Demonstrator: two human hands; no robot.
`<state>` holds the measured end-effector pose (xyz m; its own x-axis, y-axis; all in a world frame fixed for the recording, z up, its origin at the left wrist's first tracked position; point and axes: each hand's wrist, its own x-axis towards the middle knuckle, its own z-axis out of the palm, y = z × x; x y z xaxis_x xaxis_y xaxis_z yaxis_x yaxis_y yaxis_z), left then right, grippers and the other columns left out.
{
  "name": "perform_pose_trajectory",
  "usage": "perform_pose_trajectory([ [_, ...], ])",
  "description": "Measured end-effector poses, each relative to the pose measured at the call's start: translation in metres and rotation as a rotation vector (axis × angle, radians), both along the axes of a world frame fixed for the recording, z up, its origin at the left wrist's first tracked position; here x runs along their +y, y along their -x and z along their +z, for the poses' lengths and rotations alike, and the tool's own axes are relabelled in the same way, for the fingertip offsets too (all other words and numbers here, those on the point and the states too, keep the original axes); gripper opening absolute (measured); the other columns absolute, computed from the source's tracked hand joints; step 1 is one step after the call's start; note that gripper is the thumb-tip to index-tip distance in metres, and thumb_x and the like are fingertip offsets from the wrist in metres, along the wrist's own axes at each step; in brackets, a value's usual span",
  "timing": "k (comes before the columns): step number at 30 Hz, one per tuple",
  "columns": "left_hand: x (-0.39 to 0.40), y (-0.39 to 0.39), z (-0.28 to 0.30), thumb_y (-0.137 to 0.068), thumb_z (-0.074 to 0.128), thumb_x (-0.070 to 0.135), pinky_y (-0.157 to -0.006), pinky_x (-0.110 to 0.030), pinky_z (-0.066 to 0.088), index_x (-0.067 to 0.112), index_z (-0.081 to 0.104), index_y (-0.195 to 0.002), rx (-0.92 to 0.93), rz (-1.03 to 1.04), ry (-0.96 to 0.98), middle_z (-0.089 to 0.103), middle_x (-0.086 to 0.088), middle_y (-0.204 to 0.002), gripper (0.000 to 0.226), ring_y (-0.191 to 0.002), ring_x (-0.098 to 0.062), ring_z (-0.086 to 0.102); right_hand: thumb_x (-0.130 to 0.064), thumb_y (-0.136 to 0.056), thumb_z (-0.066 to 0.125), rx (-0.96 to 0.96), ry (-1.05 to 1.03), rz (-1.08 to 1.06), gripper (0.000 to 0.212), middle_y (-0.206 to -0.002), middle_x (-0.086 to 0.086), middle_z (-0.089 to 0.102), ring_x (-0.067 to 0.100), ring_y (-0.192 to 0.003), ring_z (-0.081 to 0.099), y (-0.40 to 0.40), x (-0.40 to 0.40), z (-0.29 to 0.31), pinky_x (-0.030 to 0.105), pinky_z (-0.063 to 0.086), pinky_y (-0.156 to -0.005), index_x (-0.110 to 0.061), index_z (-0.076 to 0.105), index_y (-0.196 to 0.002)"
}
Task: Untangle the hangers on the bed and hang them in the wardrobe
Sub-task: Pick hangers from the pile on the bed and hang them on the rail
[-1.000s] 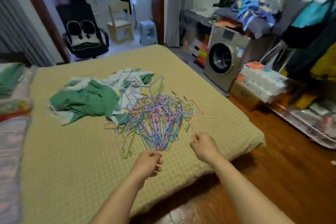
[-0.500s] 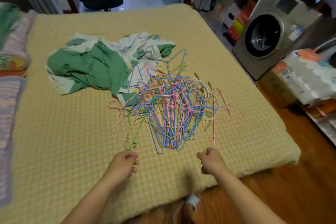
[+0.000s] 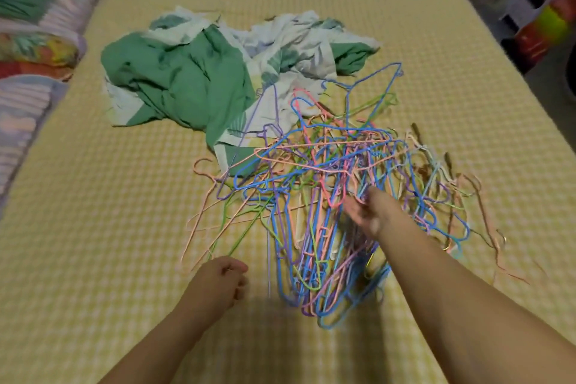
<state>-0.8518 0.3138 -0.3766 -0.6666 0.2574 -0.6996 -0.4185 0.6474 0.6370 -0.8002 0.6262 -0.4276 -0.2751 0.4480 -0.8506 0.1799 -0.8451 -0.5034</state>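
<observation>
Two bare hands work at the near edge of the bed [image 3: 93,227]. Nearest the camera, at about 7 o'clock from the tangle's middle, the left hand [image 3: 218,282] rests on the yellow cover with its fingers curled in; it seems to hold nothing, though a thin green wire runs up close to its knuckles and contact cannot be ruled out. Farther in, the right hand [image 3: 367,212] reaches right into the heap, its fingers blurred among the wires, so whether it has closed on a hanger cannot be told. One pile of hangers [image 3: 327,190] lies straight ahead at 12 o'clock from the hands, its long axis running roughly from 6 to 12 o'clock, with bundled loops hanging toward the near edge and single hooks splaying out at 3 and 9 o'clock. Individual hangers are too interlaced to count; there are dozens, in blue, pink, purple, green and peach. The right hand is plainly the nearer one to the heap. Beyond, at 11 o'clock, one crumpled green and white cloth [image 3: 187,78] lies partly under the far hangers. No wardrobe shows in view.
</observation>
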Motion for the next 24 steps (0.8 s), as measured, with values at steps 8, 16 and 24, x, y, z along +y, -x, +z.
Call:
perform_pose_trajectory([
  [8, 0.023, 0.012, -0.002, -0.098, 0.047, 0.003, -0.049, -0.022, 0.043, 0.007, 0.067, -0.093, 0.041, -0.082, -0.027, 0.068, -0.011, -0.08, 0.022, -0.052, -0.012, 0.058, -0.005, -0.098, 0.029, -0.033, -0.42, -0.131, 0.029, -0.068, 0.019, 0.061, 0.018, -0.038, 0.062, -0.003, 0.015, 0.061, 0.026, 0.052, -0.04, -0.001, 0.049, -0.078],
  [16, 0.04, 0.035, 0.004, -0.094, 0.052, 0.011, -0.062, -0.035, 0.053, 0.025, 0.062, -0.104, 0.299, -0.137, 0.016, 0.07, -0.01, -0.073, 0.021, -0.065, -0.029, 0.066, -0.019, -0.092, 0.032, -0.249, -0.881, 0.033, 0.028, -0.061, 0.018, 0.064, 0.03, -0.045, 0.064, -0.03, -0.003, 0.095, 0.041, 0.055, -0.049, -0.008, 0.052, -0.076],
  [24, 0.052, 0.032, 0.002, -0.087, 0.061, 0.004, -0.08, -0.041, 0.05, 0.018, 0.056, -0.131, 0.382, -0.264, 0.025, 0.056, -0.009, -0.113, 0.047, -0.09, -0.039, 0.061, -0.022, -0.096, 0.035, -0.322, -0.957, 0.131, 0.025, -0.056, 0.011, 0.064, 0.029, -0.046, 0.065, -0.066, -0.005, 0.099, 0.047, 0.059, -0.055, -0.023, 0.057, -0.084],
])
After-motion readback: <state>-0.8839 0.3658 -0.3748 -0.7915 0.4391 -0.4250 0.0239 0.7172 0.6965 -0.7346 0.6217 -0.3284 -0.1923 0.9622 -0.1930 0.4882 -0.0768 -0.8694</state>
